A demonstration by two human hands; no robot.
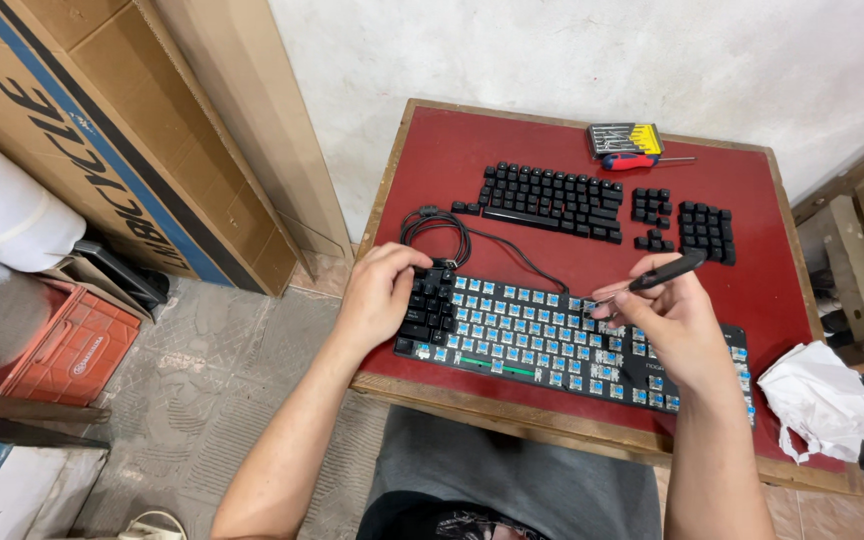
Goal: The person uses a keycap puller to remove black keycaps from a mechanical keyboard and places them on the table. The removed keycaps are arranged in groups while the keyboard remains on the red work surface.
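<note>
A black keyboard [542,340] lies across the near part of a small red table [572,120], most of its keycaps off so that blue switches show. My left hand [380,292] rests on the keyboard's left end, over the keycaps still fitted there. My right hand [674,322] hovers above the keyboard's right half and holds a black keycap puller [664,272], its wire end pointing left toward the switches. Removed black keycaps [552,200] lie in neat groups at the back of the table, with more keycaps [707,230] to the right.
The keyboard's coiled cable [437,225] lies at the table's left. A screwdriver set [627,138] and a red-handled screwdriver [637,161] sit at the back. A crumpled white cloth [817,400] hangs off the right corner. Cardboard boxes [152,130] lean at left; an orange crate [72,345] stands on the floor.
</note>
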